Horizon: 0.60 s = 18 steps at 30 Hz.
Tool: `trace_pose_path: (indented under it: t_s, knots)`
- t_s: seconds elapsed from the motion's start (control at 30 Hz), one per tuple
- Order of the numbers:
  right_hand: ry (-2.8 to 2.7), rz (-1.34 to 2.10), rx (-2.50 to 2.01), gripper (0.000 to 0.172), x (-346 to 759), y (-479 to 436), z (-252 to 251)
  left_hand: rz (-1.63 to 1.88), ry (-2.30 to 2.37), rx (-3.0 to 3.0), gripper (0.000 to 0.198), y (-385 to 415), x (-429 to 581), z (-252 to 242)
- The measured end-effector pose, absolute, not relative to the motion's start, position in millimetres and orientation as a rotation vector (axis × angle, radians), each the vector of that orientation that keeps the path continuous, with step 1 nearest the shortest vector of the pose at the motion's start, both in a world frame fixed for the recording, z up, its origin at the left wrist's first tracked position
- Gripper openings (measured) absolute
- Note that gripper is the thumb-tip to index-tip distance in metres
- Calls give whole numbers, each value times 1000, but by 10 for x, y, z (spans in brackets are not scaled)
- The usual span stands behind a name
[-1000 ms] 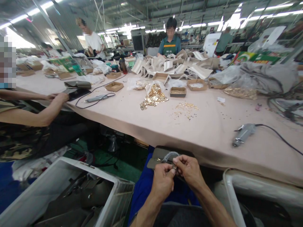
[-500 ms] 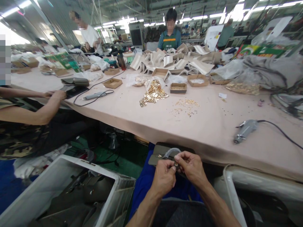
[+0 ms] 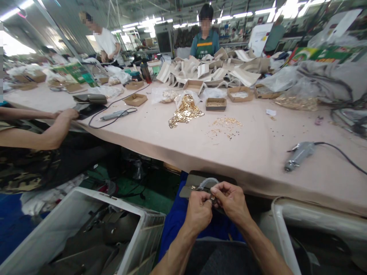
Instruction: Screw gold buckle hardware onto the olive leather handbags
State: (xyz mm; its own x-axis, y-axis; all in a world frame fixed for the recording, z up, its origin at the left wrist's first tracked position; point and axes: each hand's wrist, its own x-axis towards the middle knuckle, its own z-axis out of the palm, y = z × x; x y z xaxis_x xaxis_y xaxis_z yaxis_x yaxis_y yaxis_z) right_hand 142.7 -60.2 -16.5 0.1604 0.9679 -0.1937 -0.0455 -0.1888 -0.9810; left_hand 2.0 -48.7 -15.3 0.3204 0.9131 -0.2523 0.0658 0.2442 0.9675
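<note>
My left hand [image 3: 200, 210] and my right hand [image 3: 231, 200] meet over my lap, just below the table's near edge. Both pinch a small metal fitting [image 3: 212, 198] between thumb and fingertips. Under them lies a dark olive bag piece [image 3: 192, 182] with a clear plastic-wrapped loop [image 3: 207, 182] on it. The fitting is mostly hidden by my fingers.
The long pink table [image 3: 252, 152] carries a grey corded power tool [image 3: 298, 154], a heap of gold hardware [image 3: 185, 112], scattered gold bits [image 3: 225, 127] and cardboard trays [image 3: 215, 104]. White crates stand at my left [image 3: 86, 236] and right [image 3: 312, 236]. A seated person's arm [image 3: 37, 133] rests left.
My hands have stayed pinched together on the fitting, shifting only slightly upward in view as the camera tilted. The person at left keeps a hand on a dark bag.
</note>
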Motion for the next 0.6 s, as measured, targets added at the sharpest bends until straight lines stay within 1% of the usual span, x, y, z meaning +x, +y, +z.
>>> trace_pose_path:
  t_s: [0.13, 0.27, 0.37, 0.43, 0.47, 0.5, 0.6]
  knots:
    - [-975, 1223, -1397, 39, 1427, -603, -168, 815, 1111, 1191, 25, -489, 51, -171]
    - [-961, 1204, -1428, 43, 1457, -576, -151, 783, 1110, 1139, 28, -522, 67, -157]
    - [-962, 1197, -1442, 43, 1490, -558, -185, 776, 1099, 1139, 22, -535, 84, -172]
    - [-960, 1203, -1422, 41, 1501, -551, -223, 822, 1122, 1172, 15, -530, 106, -191]
    - [-953, 1213, -1407, 40, 1502, -549, -240, 848, 1141, 1189, 15, -527, 118, -200]
    - [-942, 1227, -1394, 40, 1500, -548, -254, 868, 1161, 1198, 20, -523, 129, -208]
    - [-915, 1272, -1376, 40, 1488, -549, -268, 867, 1208, 1176, 48, -518, 140, -227]
